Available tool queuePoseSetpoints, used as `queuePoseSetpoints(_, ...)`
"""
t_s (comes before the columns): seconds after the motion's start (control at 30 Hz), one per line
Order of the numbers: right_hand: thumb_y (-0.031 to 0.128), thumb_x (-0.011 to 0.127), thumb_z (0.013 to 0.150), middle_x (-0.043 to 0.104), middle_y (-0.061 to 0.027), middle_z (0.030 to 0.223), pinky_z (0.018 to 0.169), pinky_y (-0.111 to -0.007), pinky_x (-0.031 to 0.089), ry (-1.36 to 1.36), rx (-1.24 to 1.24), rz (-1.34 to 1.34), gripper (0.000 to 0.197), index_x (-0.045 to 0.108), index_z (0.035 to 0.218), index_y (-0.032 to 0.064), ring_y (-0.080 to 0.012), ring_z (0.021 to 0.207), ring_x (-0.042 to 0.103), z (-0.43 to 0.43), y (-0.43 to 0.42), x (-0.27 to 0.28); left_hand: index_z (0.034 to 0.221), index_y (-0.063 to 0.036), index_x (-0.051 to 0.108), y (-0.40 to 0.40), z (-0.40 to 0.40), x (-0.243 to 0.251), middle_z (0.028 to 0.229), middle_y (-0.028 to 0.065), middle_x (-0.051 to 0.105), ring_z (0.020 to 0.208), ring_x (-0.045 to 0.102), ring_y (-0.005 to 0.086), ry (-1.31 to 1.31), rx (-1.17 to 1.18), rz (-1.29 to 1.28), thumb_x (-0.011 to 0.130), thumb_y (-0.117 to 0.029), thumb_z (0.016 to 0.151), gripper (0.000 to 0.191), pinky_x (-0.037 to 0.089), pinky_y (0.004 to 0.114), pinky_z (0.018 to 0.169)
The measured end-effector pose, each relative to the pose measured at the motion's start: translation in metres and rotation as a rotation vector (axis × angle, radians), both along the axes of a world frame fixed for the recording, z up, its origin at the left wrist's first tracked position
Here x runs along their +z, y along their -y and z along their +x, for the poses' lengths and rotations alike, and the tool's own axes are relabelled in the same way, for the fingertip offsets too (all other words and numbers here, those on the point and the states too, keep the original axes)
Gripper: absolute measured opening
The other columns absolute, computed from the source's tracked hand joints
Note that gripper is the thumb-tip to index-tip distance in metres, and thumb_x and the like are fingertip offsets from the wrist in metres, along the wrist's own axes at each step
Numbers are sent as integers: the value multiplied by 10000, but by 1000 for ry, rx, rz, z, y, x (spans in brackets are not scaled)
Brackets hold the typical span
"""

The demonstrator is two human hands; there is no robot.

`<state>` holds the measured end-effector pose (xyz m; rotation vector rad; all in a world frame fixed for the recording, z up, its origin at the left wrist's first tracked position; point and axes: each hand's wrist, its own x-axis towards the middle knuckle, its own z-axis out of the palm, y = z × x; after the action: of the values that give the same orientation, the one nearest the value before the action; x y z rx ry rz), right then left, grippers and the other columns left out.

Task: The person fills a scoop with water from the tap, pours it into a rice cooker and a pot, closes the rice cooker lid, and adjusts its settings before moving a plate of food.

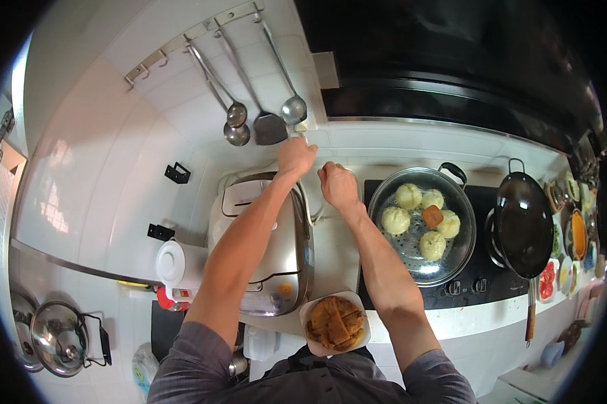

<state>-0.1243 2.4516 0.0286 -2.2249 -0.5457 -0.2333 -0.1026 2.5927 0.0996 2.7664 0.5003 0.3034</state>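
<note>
My left hand (297, 156) is raised to the tiled wall, its fingers curled about a white power cord just below a plug (301, 129). Lower and to the right, my right hand (337, 184) is curled above the counter; whatever lies within its fingers is hidden. Part of a pale cord (317, 220) loops down between my arms, beside the rice cooker (278, 247). That cooker stands with its lid down, partly covered by my left forearm. Close to my body, a white square plate (362, 342) of browned flat pieces of food (335, 323) sits at the counter's front edge.
Right of my arm, a glass-lidded steamer pan (424, 275) of pale buns (395, 220) covers one side of the black cooktop (409, 299). A wok (523, 222) and several ingredient dishes (547, 283) stand beyond. Ladles (294, 108) and a turner (270, 129) hang above; a white jug (172, 262) stands left.
</note>
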Motion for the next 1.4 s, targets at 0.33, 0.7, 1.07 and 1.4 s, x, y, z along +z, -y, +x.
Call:
queuePoseSetpoints(0.33, 392, 506, 1019, 710, -224, 820, 708, -526, 556, 128, -61, -131, 400, 629, 925, 23, -420, 777, 701, 79, -71, 26, 1005, -23, 710, -35, -144, 46, 833, 124, 736, 709, 688, 246, 145, -168, -322, 691, -254, 884, 262, 524, 353, 698)
queuePoseSetpoints(0.7, 511, 473, 1013, 702, -220, 946, 763, -536, 519, 258, -77, -254, 489, 701, 982, 79, -449, 886, 661, 125, -70, -9, 1050, -35, 673, -84, -223, 53, 886, 125, 729, 724, 705, 247, 348, -125, -355, 707, -155, 886, 206, 550, 353, 668)
queuePoseSetpoints(1.07, 451, 532, 984, 694, -253, 939, 809, -502, 506, -35, 162, -195, 472, 695, 917, 13, -458, 917, 649, 20, -51, 27, 1084, -18, 685, -91, -373, 24, 956, 123, 706, 774, 681, 203, 483, 242, -279, 726, -110, 870, 237, 548, 316, 705)
queuePoseSetpoints(1.4, 331, 529, 1007, 686, -256, 946, 803, -461, 498, -245, 229, 91, 359, 682, 1071, 13, -435, 918, 658, -93, -1, 19, 1296, 29, 602, -56, -474, -74, 1176, 121, 690, 941, 647, 158, 397, 552, -528, 657, -183, 962, 399, 519, 291, 824)
